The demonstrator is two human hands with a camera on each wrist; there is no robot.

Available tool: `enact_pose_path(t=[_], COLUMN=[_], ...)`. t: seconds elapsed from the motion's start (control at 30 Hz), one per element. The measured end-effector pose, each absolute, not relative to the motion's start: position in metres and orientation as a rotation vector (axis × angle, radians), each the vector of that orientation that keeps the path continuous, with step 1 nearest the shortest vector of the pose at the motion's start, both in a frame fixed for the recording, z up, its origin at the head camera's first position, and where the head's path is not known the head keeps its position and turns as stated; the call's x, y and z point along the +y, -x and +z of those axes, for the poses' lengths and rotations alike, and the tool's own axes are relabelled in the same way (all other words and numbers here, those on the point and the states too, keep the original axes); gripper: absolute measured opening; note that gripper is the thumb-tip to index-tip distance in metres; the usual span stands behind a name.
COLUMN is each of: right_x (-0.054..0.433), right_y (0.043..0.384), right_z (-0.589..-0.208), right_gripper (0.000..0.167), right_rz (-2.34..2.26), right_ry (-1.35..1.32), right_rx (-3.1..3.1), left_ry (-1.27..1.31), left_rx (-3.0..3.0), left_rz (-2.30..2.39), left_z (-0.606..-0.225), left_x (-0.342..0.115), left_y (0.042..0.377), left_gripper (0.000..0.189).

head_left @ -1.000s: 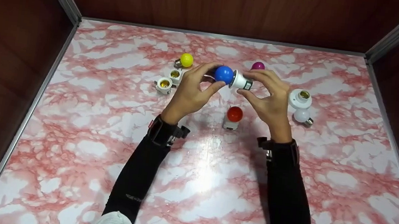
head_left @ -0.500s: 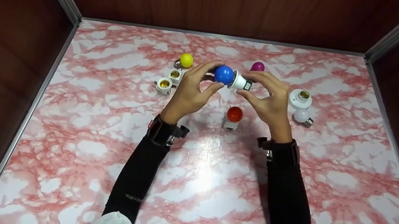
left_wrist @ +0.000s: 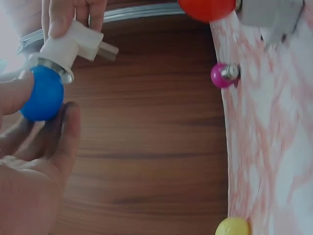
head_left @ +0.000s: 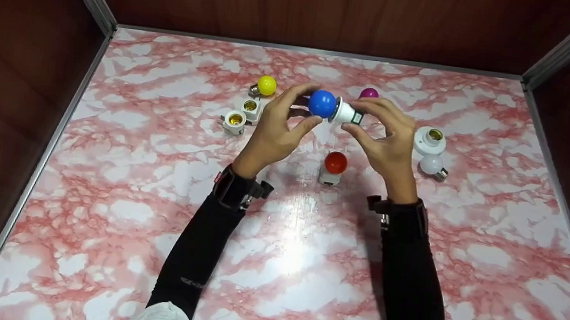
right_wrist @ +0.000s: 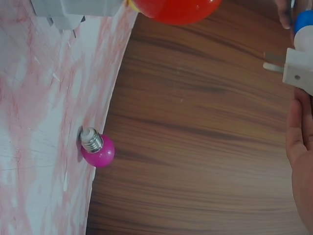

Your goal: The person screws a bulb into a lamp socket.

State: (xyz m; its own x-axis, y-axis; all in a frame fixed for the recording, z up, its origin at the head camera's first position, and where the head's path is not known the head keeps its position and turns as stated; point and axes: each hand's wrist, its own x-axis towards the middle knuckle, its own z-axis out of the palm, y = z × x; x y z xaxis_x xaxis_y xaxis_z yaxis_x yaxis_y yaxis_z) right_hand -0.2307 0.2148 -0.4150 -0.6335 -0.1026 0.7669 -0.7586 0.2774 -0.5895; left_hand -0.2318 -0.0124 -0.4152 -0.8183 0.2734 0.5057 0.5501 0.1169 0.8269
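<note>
My left hand [head_left: 276, 129] holds a blue light bulb [head_left: 322, 104] between thumb and fingers, above the table. Its base sits in the mouth of a white plug-in lamp socket [head_left: 344, 113], which my right hand [head_left: 388, 139] grips. In the left wrist view, a ring of metal thread shows between the blue bulb [left_wrist: 43, 94] and the white socket [left_wrist: 59, 50]; prongs stick out of the socket's side. Below the hands stands a red bulb [head_left: 335, 162] in another white plug-in socket [head_left: 329, 178].
On the table [head_left: 123, 163] lie a yellow bulb [head_left: 266, 86], a magenta bulb [right_wrist: 99, 152] and a white bulb [head_left: 430, 164]. Two white sockets [head_left: 234, 120] [head_left: 250, 106] stand left of my left hand. A round white lamp holder [head_left: 421, 142] is at right. Wooden walls [head_left: 302, 9] enclose the table.
Both hands keep their hold on the bulb and socket. The blue bulb and the socket have shifted slightly away from me and to the right. The things on the table have not moved.
</note>
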Motion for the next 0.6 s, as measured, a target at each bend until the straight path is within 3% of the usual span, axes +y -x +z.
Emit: enact_pose_path(t=[0.33, 0.6], right_x=[0.21, 0.207], right_y=[0.232, 0.232], right_z=[-0.416, -0.419], right_gripper=[0.036, 0.04], right_rz=[1.416, 1.426], right_ry=[-0.74, -0.806], right_rx=[-1.88, -1.888], left_ry=[0.585, 0.505], left_rx=[-2.158, -2.127], left_rz=[-2.26, -2.256], left_z=[-0.415, -0.415], left_x=[-0.004, 0.002], left_y=[0.229, 0.228], left_gripper=[0.049, 0.053])
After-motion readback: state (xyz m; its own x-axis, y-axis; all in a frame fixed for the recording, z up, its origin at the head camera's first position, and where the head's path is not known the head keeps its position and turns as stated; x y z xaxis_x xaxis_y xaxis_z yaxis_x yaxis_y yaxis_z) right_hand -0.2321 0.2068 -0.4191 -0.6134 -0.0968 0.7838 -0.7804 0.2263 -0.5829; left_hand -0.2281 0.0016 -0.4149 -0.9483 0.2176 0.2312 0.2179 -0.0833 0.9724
